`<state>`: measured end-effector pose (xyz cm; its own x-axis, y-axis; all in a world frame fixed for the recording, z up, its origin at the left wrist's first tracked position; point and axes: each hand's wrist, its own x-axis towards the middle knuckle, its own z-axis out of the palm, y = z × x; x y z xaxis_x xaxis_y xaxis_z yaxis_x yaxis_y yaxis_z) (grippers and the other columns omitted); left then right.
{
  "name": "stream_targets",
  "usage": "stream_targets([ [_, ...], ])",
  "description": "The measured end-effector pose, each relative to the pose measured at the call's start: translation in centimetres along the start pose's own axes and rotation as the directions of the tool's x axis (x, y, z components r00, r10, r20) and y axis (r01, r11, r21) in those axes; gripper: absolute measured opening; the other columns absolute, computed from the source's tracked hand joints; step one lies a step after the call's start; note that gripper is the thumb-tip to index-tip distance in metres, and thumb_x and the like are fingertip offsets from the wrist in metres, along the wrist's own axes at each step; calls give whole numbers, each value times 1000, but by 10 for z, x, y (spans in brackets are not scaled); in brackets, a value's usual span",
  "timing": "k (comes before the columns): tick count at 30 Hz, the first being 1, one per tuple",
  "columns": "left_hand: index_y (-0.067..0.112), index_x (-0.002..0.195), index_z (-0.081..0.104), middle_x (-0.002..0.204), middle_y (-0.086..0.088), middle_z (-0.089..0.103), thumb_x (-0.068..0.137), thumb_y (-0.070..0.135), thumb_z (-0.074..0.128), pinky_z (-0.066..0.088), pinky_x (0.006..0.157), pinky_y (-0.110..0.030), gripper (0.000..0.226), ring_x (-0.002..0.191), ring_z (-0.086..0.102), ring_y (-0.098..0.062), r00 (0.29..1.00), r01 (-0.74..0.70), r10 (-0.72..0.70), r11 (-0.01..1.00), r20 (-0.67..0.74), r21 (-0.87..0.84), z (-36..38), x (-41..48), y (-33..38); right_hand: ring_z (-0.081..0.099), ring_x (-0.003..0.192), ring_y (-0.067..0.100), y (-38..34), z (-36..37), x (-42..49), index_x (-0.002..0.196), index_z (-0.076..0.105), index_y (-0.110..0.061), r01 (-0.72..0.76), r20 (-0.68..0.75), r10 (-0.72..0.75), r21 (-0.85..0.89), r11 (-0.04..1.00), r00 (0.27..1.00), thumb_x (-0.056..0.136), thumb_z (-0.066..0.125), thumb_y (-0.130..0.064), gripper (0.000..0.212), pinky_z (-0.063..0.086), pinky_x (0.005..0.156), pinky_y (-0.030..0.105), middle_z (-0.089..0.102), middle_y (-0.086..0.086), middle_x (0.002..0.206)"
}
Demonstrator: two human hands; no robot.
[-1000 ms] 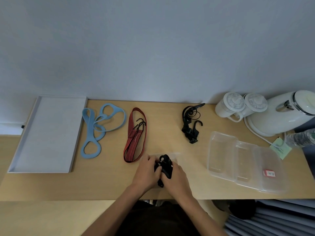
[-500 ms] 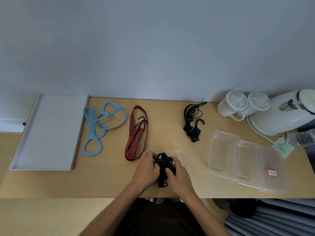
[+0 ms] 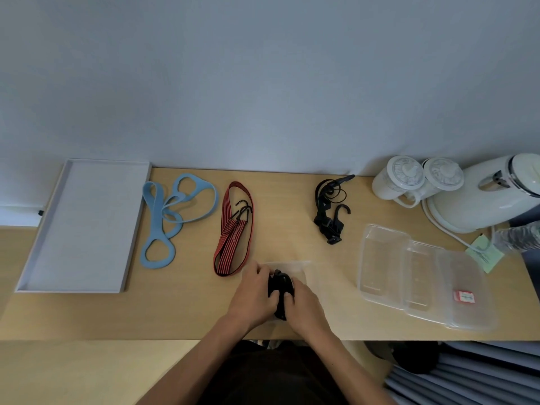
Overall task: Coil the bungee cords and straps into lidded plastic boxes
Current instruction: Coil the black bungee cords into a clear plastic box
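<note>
A bundled black strap (image 3: 279,287) sits between my two hands near the table's front edge. My left hand (image 3: 253,296) and my right hand (image 3: 305,305) both grip it, pressing it down over a clear plastic box (image 3: 295,266) whose far rim shows beyond my fingers. A red-and-black striped bungee cord (image 3: 233,229) with black hooks lies to the left. Further left lies a light blue strap (image 3: 172,217) in loose loops. Another black strap with hooks (image 3: 330,209) lies at the back. Clear boxes and lids (image 3: 420,276) are stacked to the right.
A grey tray (image 3: 84,226) rests at the table's left end. Two white lidded cups (image 3: 409,179) and a white kettle (image 3: 485,197) stand at the back right, with a green note (image 3: 483,255) and a plastic bottle (image 3: 517,238) beside them.
Both hands have closed tighter around the black strap and pushed it lower, so less of it shows between the fingers. The other straps and boxes lie as before.
</note>
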<state>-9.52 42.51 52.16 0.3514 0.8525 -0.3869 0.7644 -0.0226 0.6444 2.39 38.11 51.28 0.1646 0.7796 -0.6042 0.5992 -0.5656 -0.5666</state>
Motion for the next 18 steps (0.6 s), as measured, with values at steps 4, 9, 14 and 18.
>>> stream_targets([
  [4, 10, 115, 51, 113, -4, 38, 84, 8, 52, 40, 95, -25, 32, 112, 38, -17, 1000, 4, -4, 999, 12, 44, 1, 0, 0, 54, 101, 18, -4, 2, -5, 129, 33, -31, 29, 70, -24, -68, 997, 997, 78, 55, -35, 56, 50, 86, 37, 52, -2, 114],
  [9, 11, 117, 51, 115, -3, 38, 84, 8, 52, 40, 97, -25, 33, 112, 36, -17, 1000, 9, -10, 998, 21, 56, 3, 1, 2, 45, 111, 20, -4, 3, -4, 139, 24, -26, 44, 74, -36, -109, 993, 997, 86, 57, -21, 62, 47, 88, 29, 40, 5, 123],
  [14, 12, 120, 50, 117, -2, 40, 87, 13, 52, 46, 92, -27, 33, 112, 39, -16, 1000, 9, -11, 998, 27, 68, 0, 2, 5, 51, 103, 17, -6, -5, -3, 135, 30, -29, 15, 91, -12, -34, 999, 996, 84, 62, -28, 60, 46, 74, 19, 39, 3, 122],
  [18, 15, 120, 52, 114, -1, 46, 89, 14, 51, 47, 90, -30, 32, 109, 46, -15, 1000, -26, 26, 999, 12, 38, -7, 3, 2, 52, 102, 19, -7, -27, -5, 129, 38, -20, 27, 97, -24, -29, 999, 995, 87, 58, -26, 47, 43, 74, 23, 48, 7, 118],
])
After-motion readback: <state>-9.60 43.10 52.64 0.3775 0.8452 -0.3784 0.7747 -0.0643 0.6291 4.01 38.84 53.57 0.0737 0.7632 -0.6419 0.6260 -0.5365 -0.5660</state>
